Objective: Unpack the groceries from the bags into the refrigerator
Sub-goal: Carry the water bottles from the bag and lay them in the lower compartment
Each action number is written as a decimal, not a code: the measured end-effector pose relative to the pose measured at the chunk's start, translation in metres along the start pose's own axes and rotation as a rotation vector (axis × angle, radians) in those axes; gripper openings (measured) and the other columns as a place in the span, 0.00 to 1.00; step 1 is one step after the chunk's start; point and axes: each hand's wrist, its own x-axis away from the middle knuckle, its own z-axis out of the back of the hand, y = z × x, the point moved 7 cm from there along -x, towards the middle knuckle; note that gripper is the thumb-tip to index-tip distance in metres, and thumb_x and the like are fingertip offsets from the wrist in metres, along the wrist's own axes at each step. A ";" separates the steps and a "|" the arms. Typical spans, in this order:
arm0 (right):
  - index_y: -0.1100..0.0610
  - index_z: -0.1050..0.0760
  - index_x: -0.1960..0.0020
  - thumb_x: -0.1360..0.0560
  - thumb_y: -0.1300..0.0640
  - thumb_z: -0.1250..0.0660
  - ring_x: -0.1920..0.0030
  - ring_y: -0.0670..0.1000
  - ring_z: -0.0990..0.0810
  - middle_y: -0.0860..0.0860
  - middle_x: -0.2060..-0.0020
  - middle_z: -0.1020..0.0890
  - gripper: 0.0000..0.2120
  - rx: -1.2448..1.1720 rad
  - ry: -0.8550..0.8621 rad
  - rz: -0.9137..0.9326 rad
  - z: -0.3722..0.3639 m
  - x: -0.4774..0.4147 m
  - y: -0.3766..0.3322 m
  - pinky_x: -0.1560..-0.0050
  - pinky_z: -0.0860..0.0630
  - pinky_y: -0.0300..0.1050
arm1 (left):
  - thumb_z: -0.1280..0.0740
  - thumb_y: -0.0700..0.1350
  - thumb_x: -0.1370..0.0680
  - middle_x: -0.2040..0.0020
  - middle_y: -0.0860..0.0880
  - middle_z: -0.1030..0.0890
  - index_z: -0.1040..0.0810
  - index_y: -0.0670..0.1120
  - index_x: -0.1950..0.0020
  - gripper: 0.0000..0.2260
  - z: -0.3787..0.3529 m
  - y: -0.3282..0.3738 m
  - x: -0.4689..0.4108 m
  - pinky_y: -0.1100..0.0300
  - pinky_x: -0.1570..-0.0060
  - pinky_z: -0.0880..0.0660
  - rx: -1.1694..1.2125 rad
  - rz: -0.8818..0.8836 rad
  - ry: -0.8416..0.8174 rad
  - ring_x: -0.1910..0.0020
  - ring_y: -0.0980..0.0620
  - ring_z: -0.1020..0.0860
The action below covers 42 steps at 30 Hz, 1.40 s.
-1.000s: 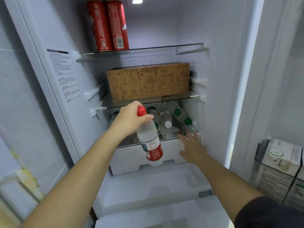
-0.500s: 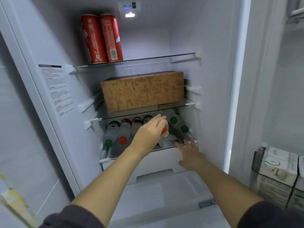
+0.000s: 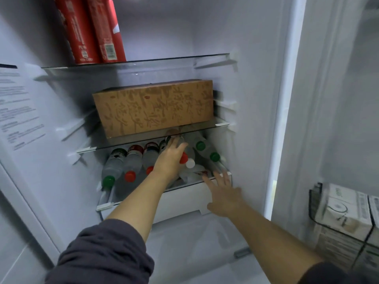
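Red-capped bottle [image 3: 184, 158] is in the refrigerator [image 3: 256, 89], on the lowest glass shelf [image 3: 108, 205], right of centre. It lies on its side with the cap facing out.

Left hand [image 3: 171, 158] lies over it, fingers curved across the body, thumb just above the cap, gripping it. Some motion blur there, so finer finger detail is unclear.

Right hand [image 3: 224, 193] has its fingers straight and spread. The tips are at the front edge of that shelf near its right corner, and the palm is over the white drawer [image 3: 184, 201] front below. It holds nothing.

Other bottles [image 3: 131, 162] share the shelf, all lying down with caps outward:
- green, red and red caps sit along the left half
- a white cap is just beside the held bottle
- two green caps sit toward the right side, tilted

Middle shelf [image 3: 219, 125] carries a cardboard box [image 3: 155, 109] across most of its width.

Top shelf [image 3: 164, 60] has two red cans [image 3: 92, 29] upright and touching at its left end.

A printed label [image 3: 18, 111] is on the left inner wall. The door bin [image 3: 313, 201] at far right holds white cartons [image 3: 344, 212]. Both arms wear dark sleeves [image 3: 102, 257] pushed up the forearm.
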 end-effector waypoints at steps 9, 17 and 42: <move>0.42 0.67 0.22 0.24 0.47 0.35 0.23 0.57 0.68 0.50 0.22 0.66 0.45 -0.004 0.046 0.012 -0.002 -0.001 -0.001 0.30 0.38 0.62 | 0.30 0.51 0.24 0.33 0.39 0.30 0.43 0.48 0.23 0.33 -0.005 -0.027 -0.030 0.52 0.44 0.28 0.076 0.158 -0.249 0.37 0.40 0.29; 0.42 0.66 0.22 0.24 0.46 0.35 0.23 0.57 0.67 0.50 0.22 0.64 0.45 -0.012 0.073 0.016 -0.002 -0.001 -0.002 0.30 0.35 0.59 | 0.33 0.53 0.22 0.31 0.39 0.31 0.46 0.48 0.23 0.33 -0.013 -0.023 -0.035 0.52 0.43 0.28 0.074 0.202 -0.295 0.36 0.41 0.29; 0.44 0.64 0.21 0.22 0.45 0.38 0.22 0.57 0.64 0.52 0.21 0.62 0.42 0.008 0.074 0.029 0.000 -0.002 0.000 0.31 0.37 0.59 | 0.42 0.59 0.20 0.21 0.43 0.43 0.37 0.50 0.23 0.27 -0.030 0.035 -0.006 0.31 0.29 0.54 -0.505 -0.369 0.155 0.23 0.43 0.42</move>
